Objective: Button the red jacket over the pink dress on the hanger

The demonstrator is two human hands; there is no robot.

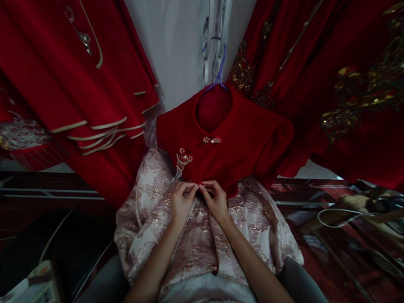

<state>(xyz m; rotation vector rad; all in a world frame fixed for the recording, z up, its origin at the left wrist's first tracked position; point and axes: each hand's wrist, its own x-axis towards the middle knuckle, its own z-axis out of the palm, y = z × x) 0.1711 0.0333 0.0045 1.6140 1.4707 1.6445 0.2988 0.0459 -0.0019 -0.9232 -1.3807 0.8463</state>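
A short-sleeved red top (239,122) hangs from a purple hanger (220,69) and spreads over a pink and silver brocade cloth (149,198) on my lap. It bears a pearly clasp (211,140) below the neckline and a tasselled brooch (183,161) at the left. At the top's lower middle, my left hand (183,196) and my right hand (215,200) meet fingertip to fingertip. Each is pinched at the fabric's edge, around a tiny thing too small to make out.
Red garments with pale trim (107,69) hang at the left, and red garments with gold sequins (352,107) at the right. A power strip (44,284) lies at the lower left. Blurred clutter with a white cord (340,210) is at the right.
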